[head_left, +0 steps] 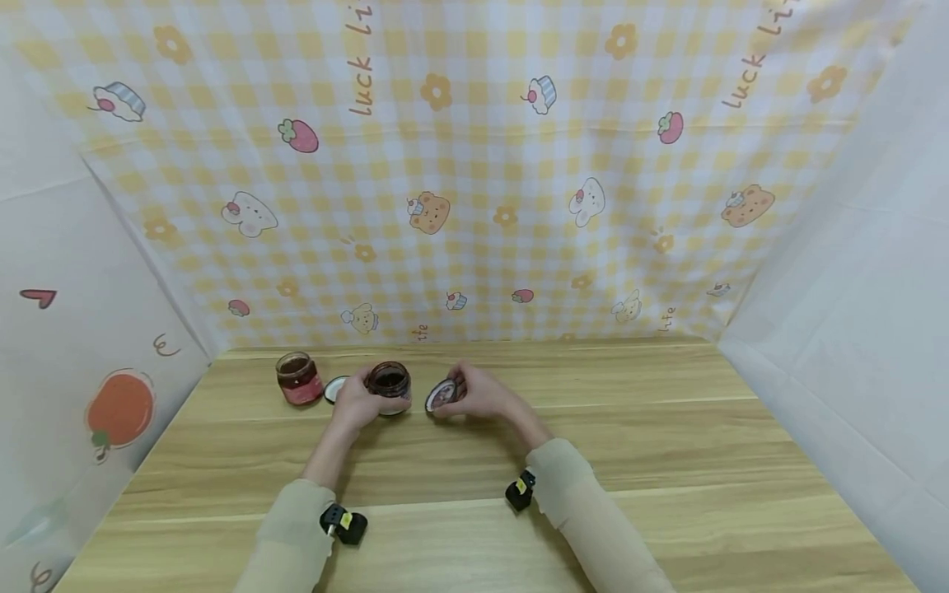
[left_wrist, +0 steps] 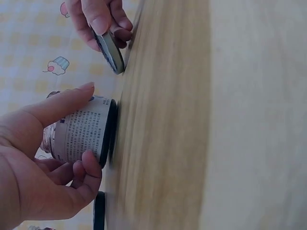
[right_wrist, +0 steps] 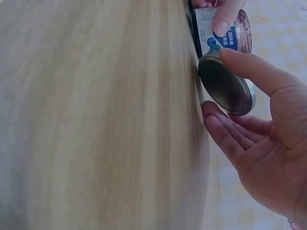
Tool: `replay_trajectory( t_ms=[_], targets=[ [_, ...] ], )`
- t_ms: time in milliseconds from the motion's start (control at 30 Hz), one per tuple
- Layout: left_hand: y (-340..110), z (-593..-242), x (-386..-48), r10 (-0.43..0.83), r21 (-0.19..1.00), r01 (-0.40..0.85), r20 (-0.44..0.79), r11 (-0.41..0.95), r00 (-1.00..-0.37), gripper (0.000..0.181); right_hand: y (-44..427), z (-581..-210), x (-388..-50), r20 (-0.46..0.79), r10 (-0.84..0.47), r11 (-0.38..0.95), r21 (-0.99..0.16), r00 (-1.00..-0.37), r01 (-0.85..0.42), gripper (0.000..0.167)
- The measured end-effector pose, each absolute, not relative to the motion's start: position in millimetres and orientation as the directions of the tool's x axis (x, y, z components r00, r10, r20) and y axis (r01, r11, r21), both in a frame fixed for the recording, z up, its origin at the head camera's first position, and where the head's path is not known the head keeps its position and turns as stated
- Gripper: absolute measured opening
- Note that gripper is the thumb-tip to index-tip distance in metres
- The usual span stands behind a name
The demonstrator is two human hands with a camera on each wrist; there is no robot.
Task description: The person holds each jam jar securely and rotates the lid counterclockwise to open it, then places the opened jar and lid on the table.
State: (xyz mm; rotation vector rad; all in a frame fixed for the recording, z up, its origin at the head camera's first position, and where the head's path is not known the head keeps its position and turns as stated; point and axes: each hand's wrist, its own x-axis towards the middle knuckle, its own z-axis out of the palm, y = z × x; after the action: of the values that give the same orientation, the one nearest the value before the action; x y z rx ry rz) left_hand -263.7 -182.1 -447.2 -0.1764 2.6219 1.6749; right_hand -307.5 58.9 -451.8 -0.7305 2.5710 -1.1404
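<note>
My left hand (head_left: 357,407) grips an open glass jar (head_left: 390,380) of dark contents, upright on the table. Its thumb and fingers wrap the white printed label, which faces the left wrist camera on the jar (left_wrist: 81,130). Just to the right, my right hand (head_left: 480,394) pinches a round jar lid (head_left: 441,396) by its rim. The lid is tilted on edge, close to the tabletop and apart from the jar. In the right wrist view a dull metallic face of the lid (right_wrist: 224,85) shows, with the thumb on its upper rim.
A second open jar (head_left: 300,380) with a red label and dark contents stands at the back left. Beside it, partly behind my left hand, lies another lid (head_left: 335,388), pale side up. A checked cloth (head_left: 474,272) hangs behind the wooden table (head_left: 652,428).
</note>
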Motion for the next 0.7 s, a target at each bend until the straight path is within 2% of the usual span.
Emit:
replay_trajectory(
  t_ms=[267,700],
  targets=[
    [-187,-447,-264,-0.065,0.904,-0.095,-0.074,0.418,-0.995,0.083,51,-453,-309,-0.032,-0.529,0.607,-0.712,-0.848,-0.352,0.062],
    [-192,-447,-271,-0.095,0.896,-0.124,-0.092,0.427,-0.991,0.085,36,-445,-312,-0.086,-0.537,0.717,-0.571,-0.839,-0.401,0.051]
  ],
)
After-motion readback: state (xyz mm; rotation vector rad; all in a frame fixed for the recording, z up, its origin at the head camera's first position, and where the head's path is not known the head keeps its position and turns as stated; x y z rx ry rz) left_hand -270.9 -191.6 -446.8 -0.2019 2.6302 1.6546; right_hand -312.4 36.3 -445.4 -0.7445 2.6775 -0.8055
